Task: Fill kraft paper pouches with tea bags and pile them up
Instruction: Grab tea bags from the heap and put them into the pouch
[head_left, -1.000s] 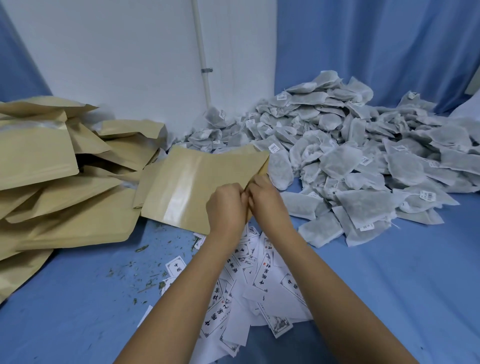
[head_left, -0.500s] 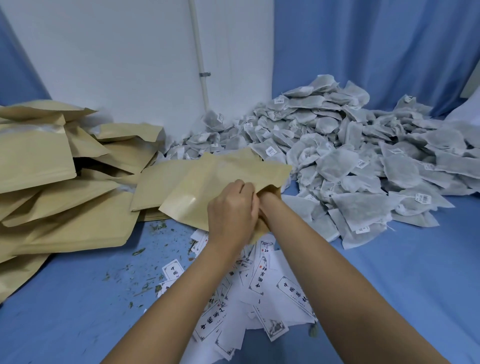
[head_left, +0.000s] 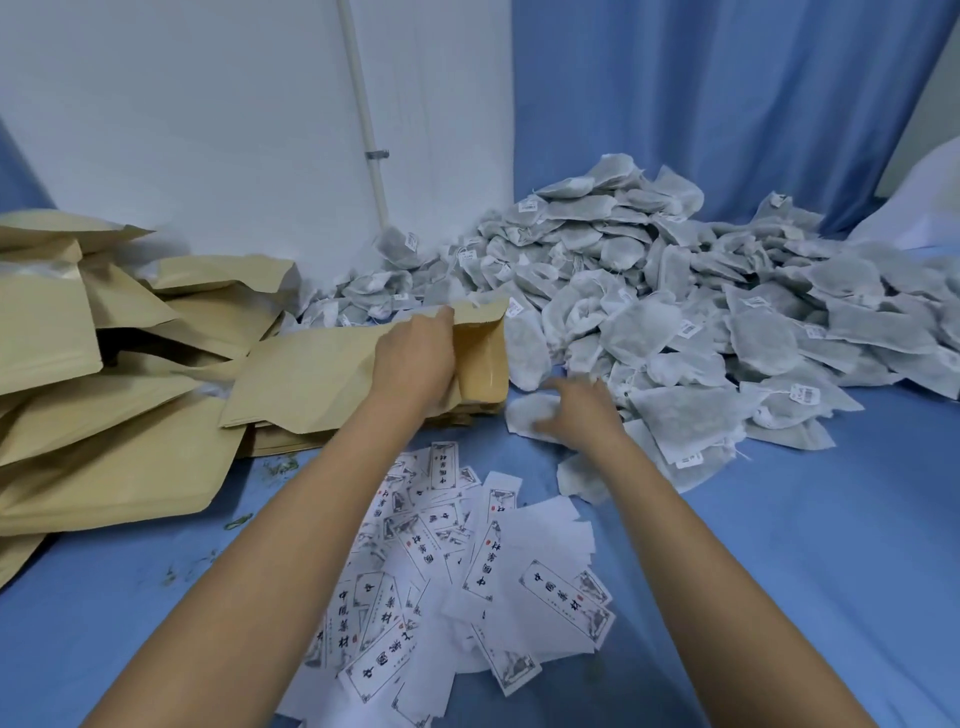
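Pouch (head_left: 311, 379): centre of the blue cloth (head_left: 779, 519), long axis left-right, mouth facing right toward the tea-bag heap (head_left: 675, 312)
Pouch contents: only glossy lining shows
Left hand (head_left: 415, 358): grips the mouth's upper edge, holding it agape
Right hand (head_left: 576, 410): blurred over a tea bag (head_left: 522, 415) just beside the mouth; grip unclear

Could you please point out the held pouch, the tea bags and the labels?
Brown kraft paper pouch (head_left: 311, 379): head view, flat side.
Grey tea bag heap (head_left: 675, 291): head view, middle.
White printed labels (head_left: 488, 566): head view, centre.
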